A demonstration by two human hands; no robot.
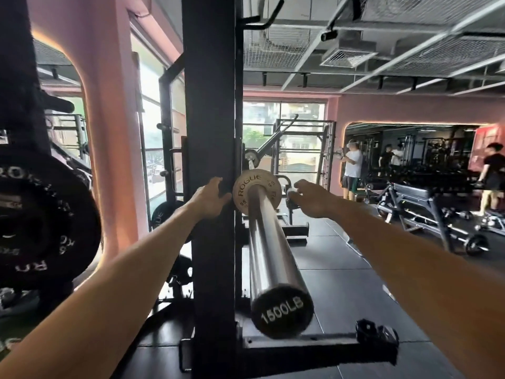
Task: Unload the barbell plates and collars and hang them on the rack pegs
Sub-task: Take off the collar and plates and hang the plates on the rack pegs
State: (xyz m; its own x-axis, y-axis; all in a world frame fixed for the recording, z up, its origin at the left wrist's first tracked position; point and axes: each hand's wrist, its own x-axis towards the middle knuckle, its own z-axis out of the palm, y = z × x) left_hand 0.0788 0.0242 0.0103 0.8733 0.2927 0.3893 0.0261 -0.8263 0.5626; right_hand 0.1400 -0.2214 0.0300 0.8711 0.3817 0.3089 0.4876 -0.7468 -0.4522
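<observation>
The black steel rack upright [211,160] rises straight ahead of me, and on my near left big black plates with white lettering [41,222] hang on the rack. The long chrome barbell sleeve [269,242] runs from its black end cap marked 1500LB [282,310], near me, away to a small pale round plate lettered ROGUE [257,191] that sits at the sleeve's far end, just right of the upright. My left hand [210,195] reaches to the plate's left rim, fingers spread and lightly bent against the upright. My right hand [311,196], just right of the plate, curls around something small and pale; I cannot tell what.
</observation>
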